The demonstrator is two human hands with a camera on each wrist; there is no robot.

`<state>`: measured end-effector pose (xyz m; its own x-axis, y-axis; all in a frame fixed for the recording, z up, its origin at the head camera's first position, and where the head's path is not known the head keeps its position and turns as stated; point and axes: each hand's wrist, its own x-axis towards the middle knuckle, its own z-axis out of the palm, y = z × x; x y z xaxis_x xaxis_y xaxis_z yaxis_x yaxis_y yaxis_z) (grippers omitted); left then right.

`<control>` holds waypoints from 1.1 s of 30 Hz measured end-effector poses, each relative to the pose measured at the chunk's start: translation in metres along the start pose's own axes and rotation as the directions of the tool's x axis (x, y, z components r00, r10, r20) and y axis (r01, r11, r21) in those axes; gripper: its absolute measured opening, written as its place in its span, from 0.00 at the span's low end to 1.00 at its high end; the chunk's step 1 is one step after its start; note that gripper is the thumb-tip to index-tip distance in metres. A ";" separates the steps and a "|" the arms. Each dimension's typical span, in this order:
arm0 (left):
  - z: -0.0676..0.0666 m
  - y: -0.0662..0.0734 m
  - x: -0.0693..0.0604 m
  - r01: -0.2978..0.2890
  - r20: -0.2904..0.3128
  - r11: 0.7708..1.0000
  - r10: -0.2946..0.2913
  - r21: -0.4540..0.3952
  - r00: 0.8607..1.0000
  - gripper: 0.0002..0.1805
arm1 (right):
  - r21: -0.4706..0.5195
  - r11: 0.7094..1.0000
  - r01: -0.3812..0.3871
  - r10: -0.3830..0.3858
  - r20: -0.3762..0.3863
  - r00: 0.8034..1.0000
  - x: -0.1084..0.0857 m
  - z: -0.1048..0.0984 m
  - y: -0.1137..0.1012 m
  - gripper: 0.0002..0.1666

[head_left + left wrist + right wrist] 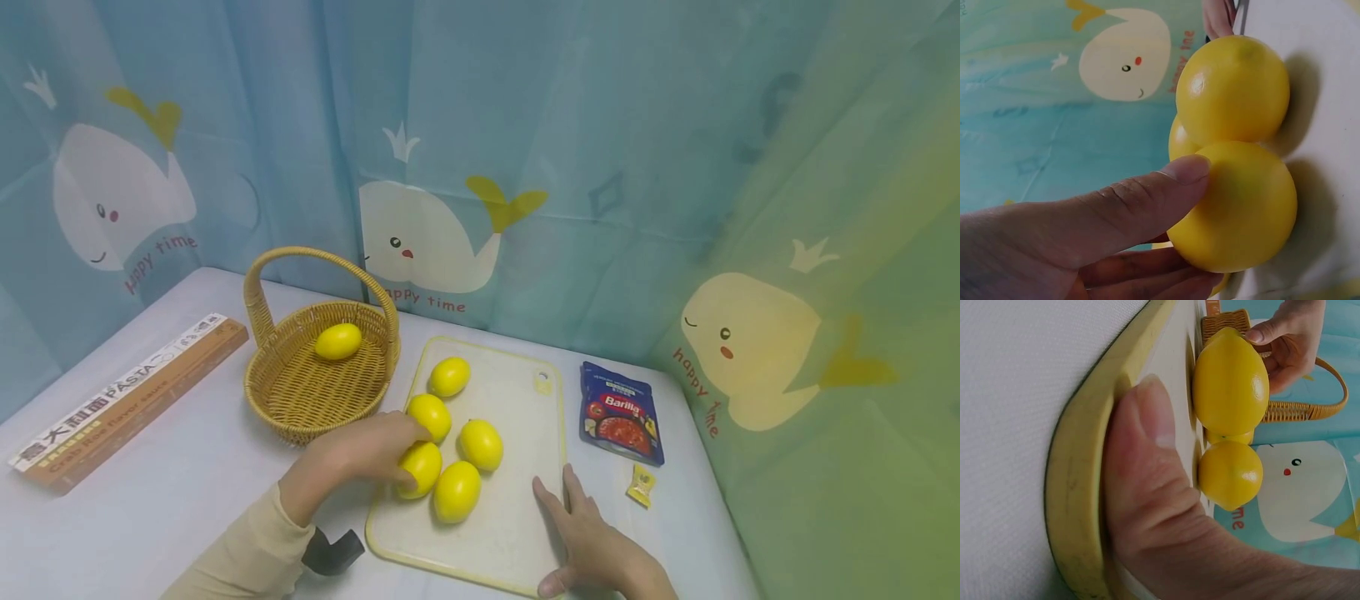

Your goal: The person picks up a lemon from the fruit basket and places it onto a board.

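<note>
Several yellow lemons (457,492) lie close together on a white cutting board (510,533) with a yellow rim. My left hand (375,447) reaches over the board's left side and grips the leftmost lemon (422,472). In the left wrist view its thumb lies on that lemon (1241,206), with fingers on the other side. My right hand (592,540) rests at the board's right edge with its fingers spread. The right wrist view shows that hand's thumb (1147,462) pressed along the inside of the yellow rim (1075,487).
A wicker basket (258,387) with a tall handle holds one lemon (338,342). A long pasta box (142,392) lies at the left. Right of the board are a blue Barilla pouch (620,412) and a small yellow packet (641,486). A whale-print curtain (600,167) surrounds the table.
</note>
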<state>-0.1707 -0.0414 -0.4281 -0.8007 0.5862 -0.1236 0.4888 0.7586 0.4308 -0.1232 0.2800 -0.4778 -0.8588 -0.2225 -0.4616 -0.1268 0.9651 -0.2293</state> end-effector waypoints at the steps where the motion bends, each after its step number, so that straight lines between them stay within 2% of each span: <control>1: 0.000 -0.001 0.000 -0.007 -0.002 1.000 0.007 0.002 1.000 0.23 | -0.001 1.000 0.000 0.000 0.000 1.000 0.000 0.000 0.000 0.79; 8: -0.007 -0.004 -0.004 -0.053 -0.014 0.997 0.052 -0.047 0.999 0.26 | 0.006 1.000 -0.010 0.010 0.006 1.000 0.000 0.000 -0.001 0.79; 17: -0.020 -0.014 -0.012 -0.075 -0.023 0.980 0.072 -0.184 0.997 0.29 | 0.015 1.000 0.008 -0.008 -0.004 1.000 -0.001 -0.001 -0.001 0.79; 22: -0.034 -0.028 -0.019 -0.111 -0.082 0.976 0.098 -0.185 0.992 0.26 | 0.006 1.000 -0.004 0.004 0.000 1.000 0.000 -0.001 -0.002 0.79; 28: -0.050 -0.053 -0.031 -0.123 -0.175 0.970 0.087 -0.211 0.981 0.26 | 0.005 1.000 -0.021 0.021 0.013 1.000 0.001 -0.001 -0.003 0.79; 31: -0.056 -0.064 -0.036 -0.137 -0.252 0.959 0.073 -0.248 0.965 0.26 | 0.013 0.999 -0.038 0.038 0.025 0.999 0.001 -0.001 -0.003 0.78; 33: -0.059 -0.072 -0.038 -0.144 -0.319 0.952 0.053 -0.269 0.946 0.25 | 0.014 0.999 -0.041 0.040 0.025 0.999 0.001 -0.001 -0.003 0.78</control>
<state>-0.1960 -0.1346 -0.4017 -0.8424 0.5040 0.1908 0.4876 0.5619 0.6683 -0.1249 0.2775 -0.4766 -0.8504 -0.1868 -0.4919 -0.0846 0.9712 -0.2226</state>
